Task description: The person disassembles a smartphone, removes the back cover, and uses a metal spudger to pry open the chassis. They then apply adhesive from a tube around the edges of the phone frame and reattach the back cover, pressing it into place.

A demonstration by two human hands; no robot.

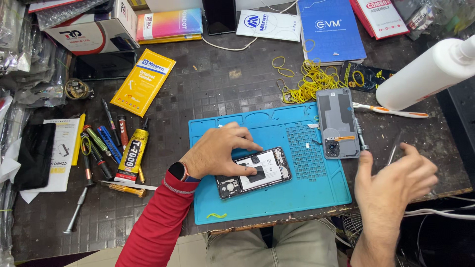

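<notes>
the left hand [217,153] presses its fingers [250,170] on the opened phone [255,172], which lies on the blue mat [307,190]. the right hand [393,183] hovers empty, fingers spread, near the back cover [337,121].

opened phone [255,172] on mat [297,198], back cover [338,122] right
</notes>
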